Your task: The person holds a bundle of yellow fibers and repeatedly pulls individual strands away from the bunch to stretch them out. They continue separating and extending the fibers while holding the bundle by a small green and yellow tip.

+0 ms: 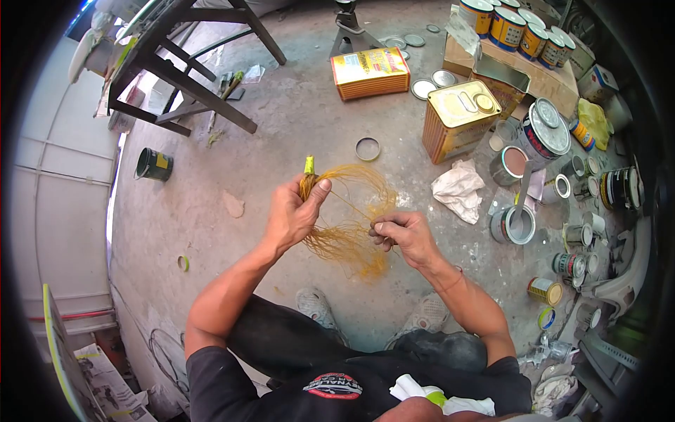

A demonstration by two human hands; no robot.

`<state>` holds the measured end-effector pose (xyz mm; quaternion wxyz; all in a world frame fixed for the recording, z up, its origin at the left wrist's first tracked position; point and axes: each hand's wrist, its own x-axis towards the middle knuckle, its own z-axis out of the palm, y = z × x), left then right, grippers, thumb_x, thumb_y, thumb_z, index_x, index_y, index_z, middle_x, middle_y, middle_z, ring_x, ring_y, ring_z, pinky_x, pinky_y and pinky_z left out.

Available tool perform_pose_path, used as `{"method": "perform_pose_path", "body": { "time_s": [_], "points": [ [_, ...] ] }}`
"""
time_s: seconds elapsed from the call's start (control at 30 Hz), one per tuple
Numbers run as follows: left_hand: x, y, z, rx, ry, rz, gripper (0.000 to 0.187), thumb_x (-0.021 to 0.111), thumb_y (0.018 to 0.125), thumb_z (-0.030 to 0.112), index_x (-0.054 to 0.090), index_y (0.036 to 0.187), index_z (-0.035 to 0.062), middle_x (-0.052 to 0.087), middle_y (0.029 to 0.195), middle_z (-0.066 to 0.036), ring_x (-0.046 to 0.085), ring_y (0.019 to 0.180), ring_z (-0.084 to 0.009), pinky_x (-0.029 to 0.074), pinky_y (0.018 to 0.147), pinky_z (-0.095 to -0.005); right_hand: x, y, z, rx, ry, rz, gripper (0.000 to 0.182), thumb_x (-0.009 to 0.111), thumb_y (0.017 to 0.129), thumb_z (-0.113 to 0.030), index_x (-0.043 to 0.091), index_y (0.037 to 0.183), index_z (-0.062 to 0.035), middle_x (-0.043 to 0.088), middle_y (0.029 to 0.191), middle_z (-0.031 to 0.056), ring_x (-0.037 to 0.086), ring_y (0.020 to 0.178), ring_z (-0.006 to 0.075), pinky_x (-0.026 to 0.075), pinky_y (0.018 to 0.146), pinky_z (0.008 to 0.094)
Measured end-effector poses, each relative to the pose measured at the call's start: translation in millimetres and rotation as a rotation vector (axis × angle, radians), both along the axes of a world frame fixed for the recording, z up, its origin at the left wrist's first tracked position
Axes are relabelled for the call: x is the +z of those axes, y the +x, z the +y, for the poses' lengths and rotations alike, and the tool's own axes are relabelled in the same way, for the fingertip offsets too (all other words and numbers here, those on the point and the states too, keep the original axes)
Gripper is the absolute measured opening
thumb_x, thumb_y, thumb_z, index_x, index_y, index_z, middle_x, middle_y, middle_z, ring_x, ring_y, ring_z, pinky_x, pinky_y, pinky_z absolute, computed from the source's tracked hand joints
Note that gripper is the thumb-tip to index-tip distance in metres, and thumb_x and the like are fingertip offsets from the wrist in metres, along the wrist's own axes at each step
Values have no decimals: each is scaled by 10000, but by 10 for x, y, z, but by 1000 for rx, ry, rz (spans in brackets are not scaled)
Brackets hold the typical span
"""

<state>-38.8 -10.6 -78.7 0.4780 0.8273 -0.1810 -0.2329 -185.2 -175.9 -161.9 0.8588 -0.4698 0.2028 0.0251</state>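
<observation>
My left hand is closed round the gathered top of a bundle of thin yellow-brown strands. A bright yellow-green wrapped end sticks up above the fist. From there the strands fan out to the right in loose loops and hang over the floor. My right hand pinches some strands between thumb and fingers at the bundle's right side; the exact tips are partly hidden. Beyond the hands, a round lid lies on the floor.
To the right stand a metal thinner can, a crumpled white cloth, an open grey paint can with a stirring stick and several other tins. A second thinner can lies ahead. A dark metal stand and a dark can are leftward.
</observation>
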Motion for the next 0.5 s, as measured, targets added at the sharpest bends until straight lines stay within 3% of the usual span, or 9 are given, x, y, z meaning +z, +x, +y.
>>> {"method": "perform_pose_path", "body": {
  "time_s": [0.1, 0.2, 0.27, 0.4, 0.5],
  "points": [
    [-94, 97, 40, 79, -42, -188, 277, 614, 941, 294, 565, 836, 43, 432, 598, 82, 356, 504, -25, 284, 439, -220, -102, -33, -8, -15, -86, -6, 208, 627, 815, -121, 693, 908, 53, 678, 784, 87, 618, 652, 116, 481, 552, 230],
    [2, 392, 172, 317, -55, -222, 280, 595, 948, 316, 548, 811, 76, 436, 576, 71, 369, 470, -33, 265, 419, -209, -275, -81, -64, -48, -157, 55, 217, 614, 802, -136, 704, 889, 42, 675, 749, 78, 611, 636, 107, 473, 547, 224],
    [172, 688, 336, 476, -250, -212, 275, 589, 950, 317, 537, 807, 87, 434, 572, 67, 373, 452, -35, 281, 414, -198, -463, -157, -150, -75, -187, 107, 227, 612, 792, -151, 711, 874, 35, 671, 717, 73, 605, 622, 102, 470, 548, 222],
    [128, 1418, 1101, 824, -563, -426, 246, 584, 954, 295, 573, 829, 84, 507, 649, 36, 406, 476, -43, 324, 425, -209, -1220, -469, -510, -121, -858, 312, 264, 607, 773, -217, 729, 833, 9, 658, 630, 75, 600, 540, 114, 481, 531, 250],
    [332, 1435, 1300, 879, -460, -434, 253, 584, 953, 304, 573, 830, 84, 514, 677, 44, 419, 510, -23, 342, 444, -196, -1574, -736, -782, -148, -622, 521, 249, 575, 792, -147, 709, 898, 33, 667, 729, 62, 592, 592, 102, 463, 508, 237]
  ]
}}
